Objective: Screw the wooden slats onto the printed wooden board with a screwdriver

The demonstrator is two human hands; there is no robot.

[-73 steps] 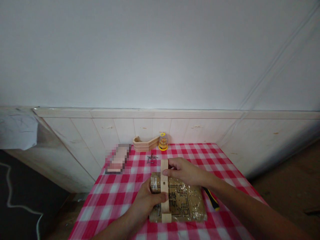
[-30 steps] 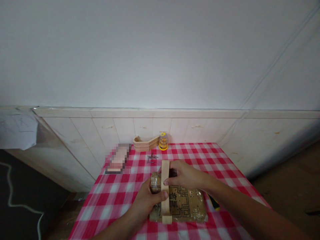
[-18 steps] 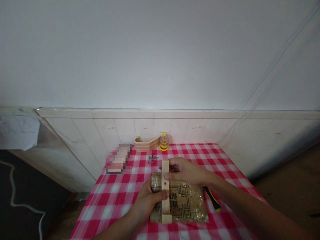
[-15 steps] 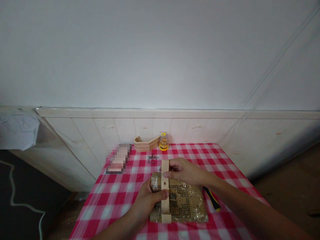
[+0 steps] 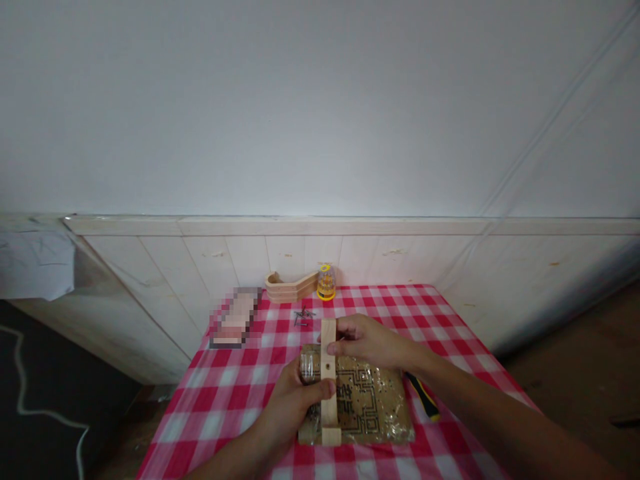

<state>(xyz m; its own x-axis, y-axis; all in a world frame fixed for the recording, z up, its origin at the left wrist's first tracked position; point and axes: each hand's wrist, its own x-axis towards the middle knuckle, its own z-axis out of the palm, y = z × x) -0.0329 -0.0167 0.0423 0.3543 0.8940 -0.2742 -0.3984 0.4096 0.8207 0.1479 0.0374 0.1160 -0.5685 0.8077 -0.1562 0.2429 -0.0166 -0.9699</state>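
A pale wooden bar (image 5: 329, 410) with a hole near its middle and a short crosspiece at its near end lies over a brown, plastic-wrapped block (image 5: 387, 407) printed with dark line patterns. My left hand (image 5: 303, 393) is closed round the bar's left side, thumb on top below the hole. At the far end, my right hand (image 5: 367, 340) pinches the same bar, its thumb on the top face and its fingers behind. To the right of the block lies a black and yellow tool handle (image 5: 424, 398); its other end is hidden.
Several dark screws (image 5: 303, 316) lie beyond the bar. Behind them, curved wooden pieces (image 5: 287, 291) stand beside a clear, yellow-based bit container (image 5: 327, 283) near the wall. A blurred flat object (image 5: 236, 319) rests at left on the red-checked tablecloth (image 5: 190, 400).
The whole view has shifted very slightly. Both hands keep the same hold on the wooden bar, and nothing on the table has visibly moved.
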